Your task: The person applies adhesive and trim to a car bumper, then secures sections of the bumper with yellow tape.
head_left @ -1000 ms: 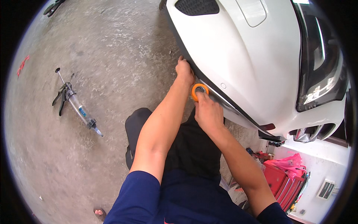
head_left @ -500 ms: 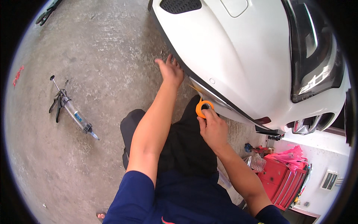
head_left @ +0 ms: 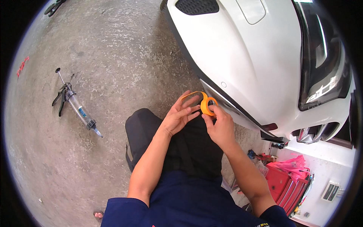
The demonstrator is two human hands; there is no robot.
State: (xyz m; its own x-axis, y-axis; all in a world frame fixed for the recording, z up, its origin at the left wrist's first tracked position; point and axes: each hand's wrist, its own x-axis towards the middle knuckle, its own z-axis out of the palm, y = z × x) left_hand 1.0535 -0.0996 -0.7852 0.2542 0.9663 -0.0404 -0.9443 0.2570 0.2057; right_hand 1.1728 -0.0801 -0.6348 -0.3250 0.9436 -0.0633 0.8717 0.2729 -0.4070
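My right hand (head_left: 221,126) grips a roll of orange masking tape (head_left: 204,106) by its ring, close to the lower edge of a white car bumper (head_left: 227,49). From the roll a loose strip of tape (head_left: 195,92) arches over to the fingers of my left hand (head_left: 176,118). That hand is turned partly palm up with its fingers spread. The strip's end lies by its fingertips; whether it sticks to them I cannot tell. Both hands are above my bent legs, apart from the car. A dark trim strip (head_left: 185,49) runs along the bumper's edge.
On the concrete floor to the left lies a caulking gun (head_left: 78,108) with a clear barrel. A red tool chest (head_left: 278,179) with a pink plastic bag (head_left: 291,166) on it stands at the lower right. The car's dark headlight (head_left: 323,64) is at the upper right.
My left hand has come back from the bumper's lower edge toward the tape roll, fingers spread. The tape strip now arches from the roll to that hand. My right hand keeps its hold.
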